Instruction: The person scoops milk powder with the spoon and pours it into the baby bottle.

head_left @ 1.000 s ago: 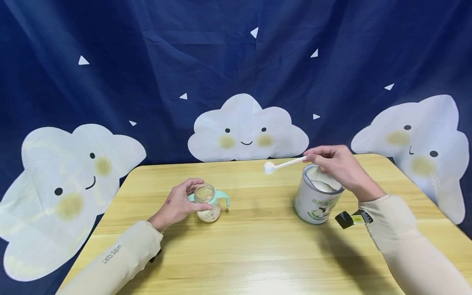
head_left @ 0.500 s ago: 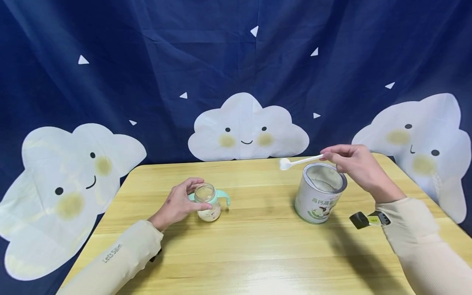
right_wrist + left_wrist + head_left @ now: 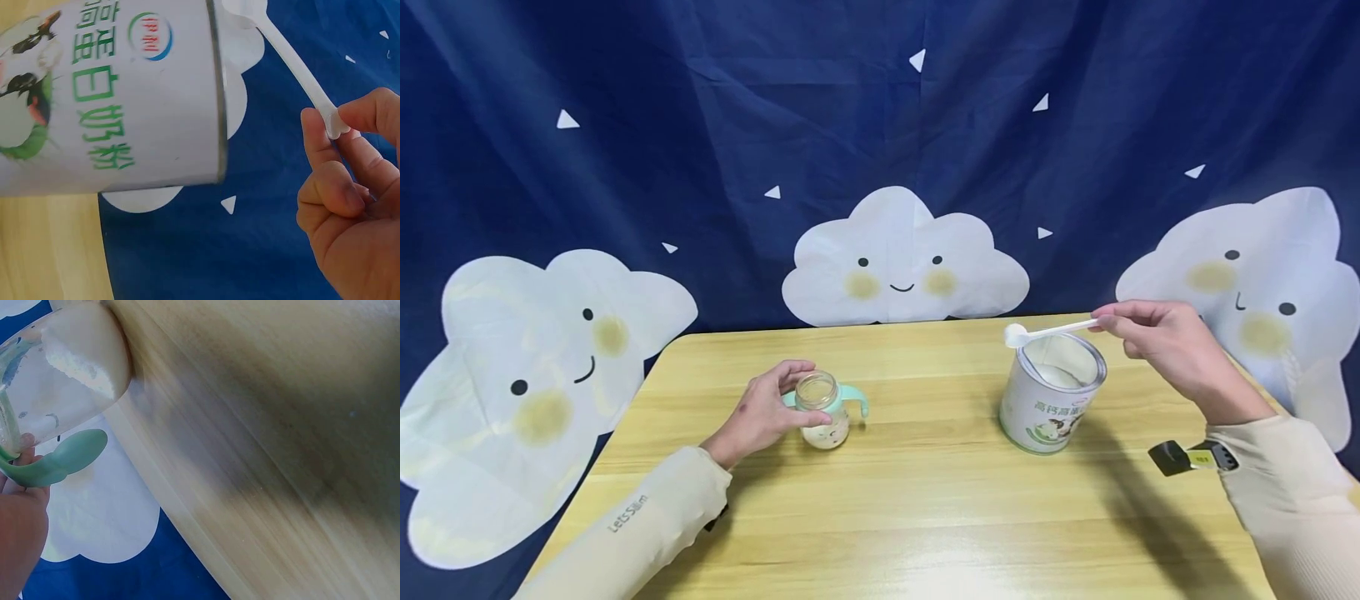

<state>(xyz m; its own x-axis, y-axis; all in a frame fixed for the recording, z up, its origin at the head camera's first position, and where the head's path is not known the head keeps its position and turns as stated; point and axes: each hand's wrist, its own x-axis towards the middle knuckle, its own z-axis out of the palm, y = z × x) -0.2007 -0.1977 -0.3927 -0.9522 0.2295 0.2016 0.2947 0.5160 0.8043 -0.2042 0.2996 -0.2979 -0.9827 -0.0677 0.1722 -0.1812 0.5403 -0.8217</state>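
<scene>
My left hand (image 3: 767,414) grips a lidless baby bottle (image 3: 825,435) with mint-green handles, thumb in front and fingers behind. The bottle stands upright on the table, and powder shows inside it in the left wrist view, near a green handle (image 3: 81,452). With thumb and fingers, my right hand (image 3: 1165,342) pinches the handle end of a white measuring scoop (image 3: 1060,330). The scoop's bowl hangs over the left rim of an open milk powder can (image 3: 1037,417). Pale powder (image 3: 1062,377) lies inside the can. In the right wrist view, the can's printed side (image 3: 156,119) is close to the scoop.
The wooden table (image 3: 895,508) runs beneath both hands, with its back edge just behind the can. Beyond it hangs a dark blue curtain (image 3: 835,108) printed with white clouds. A small black camera (image 3: 1172,457) is strapped at my right wrist.
My right hand has moved to the right with the scoop, so the scoop's bowl went from left of the can to over its rim. The left hand and bottle have stayed put.
</scene>
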